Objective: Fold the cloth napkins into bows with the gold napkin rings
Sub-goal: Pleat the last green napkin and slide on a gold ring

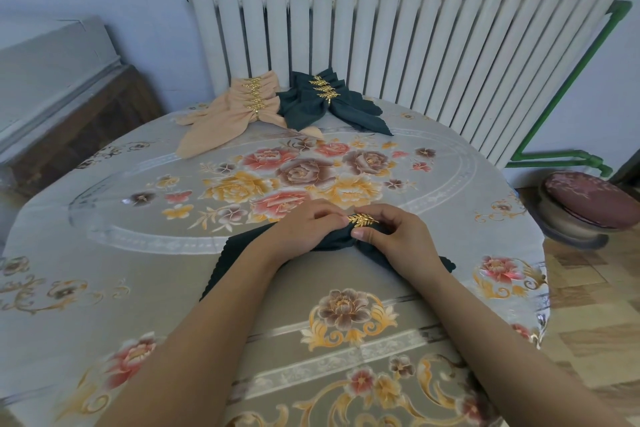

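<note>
A dark green napkin (242,246) lies gathered on the table in front of me, with a gold leaf napkin ring (363,219) around its pinched middle. My left hand (304,229) grips the bunched cloth just left of the ring. My right hand (394,236) pinches the cloth and the ring from the right. One napkin tail fans toward the lower left; a small tip shows past my right wrist. At the back of the table lie a pile of peach napkin bows (232,111) and a pile of dark green bows (325,100), each with gold rings.
The round table carries a floral cloth (294,177) under clear plastic. A white radiator (398,42) stands behind, with packets and jars on its shelf. A cushioned stool (588,204) sits at the right, and a wooden cabinet (69,121) at the left.
</note>
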Demonstrator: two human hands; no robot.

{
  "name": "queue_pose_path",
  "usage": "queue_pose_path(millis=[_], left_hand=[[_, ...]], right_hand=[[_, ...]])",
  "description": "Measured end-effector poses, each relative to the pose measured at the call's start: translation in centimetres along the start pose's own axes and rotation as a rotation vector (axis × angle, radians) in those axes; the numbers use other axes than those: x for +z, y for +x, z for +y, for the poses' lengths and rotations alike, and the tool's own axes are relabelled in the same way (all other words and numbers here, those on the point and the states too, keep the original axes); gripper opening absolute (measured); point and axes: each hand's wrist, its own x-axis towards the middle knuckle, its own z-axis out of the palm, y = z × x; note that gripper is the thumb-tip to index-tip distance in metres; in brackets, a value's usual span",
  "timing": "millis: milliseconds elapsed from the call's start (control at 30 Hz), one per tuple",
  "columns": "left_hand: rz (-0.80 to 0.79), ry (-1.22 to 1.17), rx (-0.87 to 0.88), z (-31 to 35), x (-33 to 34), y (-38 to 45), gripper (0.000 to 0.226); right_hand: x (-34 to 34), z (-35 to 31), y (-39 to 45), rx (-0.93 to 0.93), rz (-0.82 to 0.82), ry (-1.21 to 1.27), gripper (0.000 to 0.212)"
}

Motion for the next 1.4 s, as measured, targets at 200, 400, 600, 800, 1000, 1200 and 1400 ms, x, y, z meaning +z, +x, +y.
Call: queue_pose_path(millis=[200,400,600,800,1000,1200,1400], left_hand=[[-0.062,0.056,0.028,-0.1,0.0,-0.1,0.019],[0.078,0.234,0.075,-1.1,1.3,0.0,0.071],[0.197,0.235,0.191,-1.1,2.1,0.3,0.049],[0.166,0.316,0.118,-1.2,1.1,-0.2,0.034],[0.252,0.519,0.169,-1.1,0.0,-0.9,0.039],[0.267,0.580,0.133,-1.8,0.2,-1.0,0.045],[0.253,0.365,0.055,-0.3,-1.4,-2.2,0.036]], right_hand=[[-0.2,-0.3,0.2,-0.016,-0.131,-0.099,0.042],[-1.5,0.0,0.6,0.111,-0.203,0.080,0.031],[-1.2,0.0,0.5,0.129,-0.121,0.142,0.021],[-1.1,0.0,0.6,0.171,-0.103,0.182,0.021],[-1.2,-0.3,0.5,0.201,-0.063,0.207,0.022],[-1.0,-0.1,0.6,0.174,-0.073,0.126,0.023],[-0.6,-0.7,0.5,-0.257,-0.102,-0.533,0.043]])
